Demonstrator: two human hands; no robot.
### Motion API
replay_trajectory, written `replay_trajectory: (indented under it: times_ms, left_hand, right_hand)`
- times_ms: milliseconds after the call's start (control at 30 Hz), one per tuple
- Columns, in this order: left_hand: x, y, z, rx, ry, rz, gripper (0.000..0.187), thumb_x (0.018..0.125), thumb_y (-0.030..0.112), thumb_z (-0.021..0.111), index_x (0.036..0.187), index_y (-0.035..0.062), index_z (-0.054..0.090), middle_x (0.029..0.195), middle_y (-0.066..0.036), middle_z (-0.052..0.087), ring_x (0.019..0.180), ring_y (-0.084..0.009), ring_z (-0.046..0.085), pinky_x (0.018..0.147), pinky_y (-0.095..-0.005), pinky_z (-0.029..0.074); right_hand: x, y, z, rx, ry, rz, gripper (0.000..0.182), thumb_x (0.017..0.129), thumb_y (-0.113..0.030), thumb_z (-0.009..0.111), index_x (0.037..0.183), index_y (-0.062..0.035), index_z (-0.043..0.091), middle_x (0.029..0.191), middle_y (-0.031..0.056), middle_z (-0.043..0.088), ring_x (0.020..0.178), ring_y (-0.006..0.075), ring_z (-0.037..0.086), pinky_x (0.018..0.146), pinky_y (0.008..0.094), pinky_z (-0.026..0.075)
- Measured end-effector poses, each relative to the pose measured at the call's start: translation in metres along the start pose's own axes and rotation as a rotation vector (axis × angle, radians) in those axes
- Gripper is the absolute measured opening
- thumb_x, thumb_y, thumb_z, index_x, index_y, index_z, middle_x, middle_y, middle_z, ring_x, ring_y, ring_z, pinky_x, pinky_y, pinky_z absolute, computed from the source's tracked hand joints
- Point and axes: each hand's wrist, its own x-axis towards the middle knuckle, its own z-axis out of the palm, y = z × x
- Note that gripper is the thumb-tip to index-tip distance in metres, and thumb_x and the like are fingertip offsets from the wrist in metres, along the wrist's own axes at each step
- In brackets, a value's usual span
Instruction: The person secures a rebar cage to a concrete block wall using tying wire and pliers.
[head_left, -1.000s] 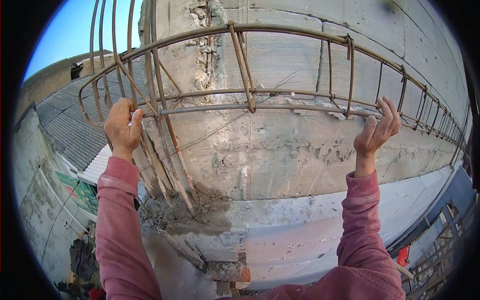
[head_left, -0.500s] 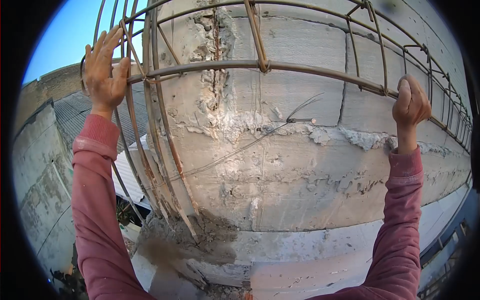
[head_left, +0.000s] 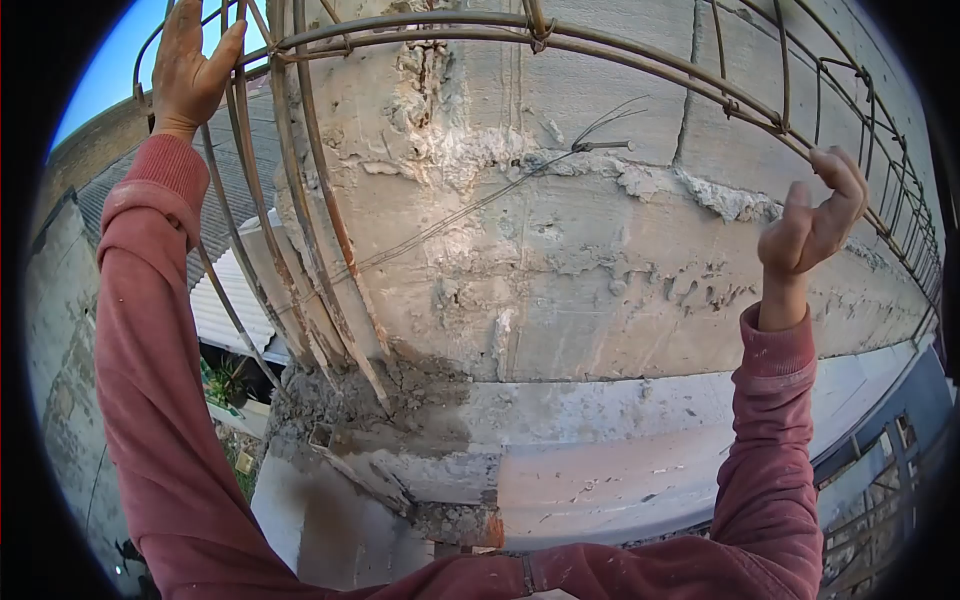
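Observation:
At the upper left, my left hand [head_left: 192, 75] is raised with thumb and fingers apart, its palm against the upright steel bars [head_left: 285, 170]; its fingertips are cut off by the frame's top. On the right, my right hand [head_left: 812, 225] has its fingers half curled and apart, just below and beside the long horizontal rebar cage [head_left: 620, 57]. No object shows between its fingers. Wire ties join the cage's bars to square stirrups. The upright bars run down into rough wet mortar [head_left: 420, 400] at the wall's corner.
A block wall [head_left: 560, 290] with crumbly mortar joints fills the middle. Thin tie wires [head_left: 470, 215] stretch across it to a short metal stub [head_left: 605, 145]. Below runs a pale concrete ledge [head_left: 600, 410]. Corrugated roofing [head_left: 235, 300] and a plant [head_left: 228, 380] lie far below, left.
The view has tilted down, so the cage and wall sit higher in it. My right hand has come off the bar and its fingers have opened. A second long bar now shows beside the front one.

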Motion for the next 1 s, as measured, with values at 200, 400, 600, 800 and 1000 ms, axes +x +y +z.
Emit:
replay_trajectory:
  times_ms: [200,400,600,800,1000]
  left_hand:
    - [0.008,0.029,-0.010,-0.043,-0.005,-0.190,0.064,0.069,0.008,0.054,0.131,0.0011,0.040,0.129,-0.020,0.045,0.123,-0.0349,0.041,0.106,-0.0397,0.030]
    - [0.008,0.030,-0.016,-0.035,-0.034,-0.164,0.064,0.072,0.012,0.057,0.133,0.0028,0.039,0.132,-0.020,0.042,0.126,-0.0349,0.037,0.108,-0.0398,0.027]
    - [0.003,0.025,-0.008,-0.029,0.009,-0.133,0.063,0.072,0.012,0.057,0.132,0.0064,0.040,0.132,-0.019,0.042,0.125,-0.0356,0.038,0.108,-0.0404,0.027]
    - [0.004,0.027,-0.010,-0.028,-0.031,-0.156,0.063,0.072,0.015,0.055,0.133,0.0059,0.040,0.131,-0.019,0.044,0.125,-0.0349,0.038,0.107,-0.0405,0.027]
    - [0.006,0.028,-0.012,0.026,-0.014,-0.131,0.064,0.073,0.016,0.052,0.134,0.0068,0.037,0.133,-0.018,0.042,0.126,-0.0350,0.038,0.107,-0.0405,0.027]
  right_hand:
    - [-0.016,-0.070,0.044,-0.043,-0.653,0.150,0.015,0.076,-0.019,0.066,0.085,-0.0079,0.060,0.079,0.0075,0.059,0.066,0.0238,0.055,0.060,0.0339,0.045]
    - [-0.011,-0.068,0.067,-0.149,-0.915,0.161,0.027,0.090,-0.026,0.055,0.075,-0.0036,0.054,0.060,0.0173,0.055,0.056,0.0374,0.055,0.052,0.0432,0.041]
    - [-0.006,-0.066,0.066,-0.135,-0.949,0.193,0.030,0.090,-0.026,0.054,0.071,-0.0039,0.053,0.058,0.0169,0.054,0.057,0.0381,0.055,0.051,0.0448,0.042]
    - [-0.003,-0.065,0.061,-0.099,-1.003,0.187,0.026,0.088,-0.031,0.054,0.075,-0.0083,0.058,0.063,0.0122,0.058,0.060,0.0343,0.059,0.056,0.0426,0.048]
    - [0.007,-0.069,0.061,-0.110,-0.735,-0.100,0.015,0.080,-0.027,0.063,0.086,-0.0123,0.062,0.082,0.0054,0.063,0.074,0.0268,0.061,0.062,0.0368,0.047]
